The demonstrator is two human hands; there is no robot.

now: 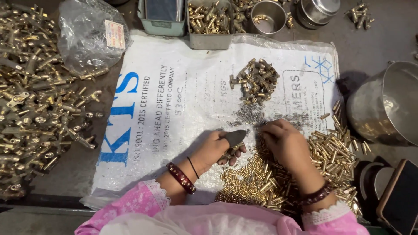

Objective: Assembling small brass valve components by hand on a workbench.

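Pink sleeves (pixel 143 204) frame my view as both hands work over a white printed sack (pixel 174 109) spread on the bench. My left hand (pixel 217 148) is curled, fingers closed around a small brass fitting (pixel 230 151) near the sack's middle. My right hand (pixel 285 141) rests fingers-down on a heap of brass pins (pixel 278 174); whether it grips one I cannot tell. Small steel springs (pixel 250 115) lie just beyond, then assembled fittings (pixel 257 80). Larger brass parts (pixel 35 100) crowd the left, and a steel bowl (pixel 387 104) stands right.
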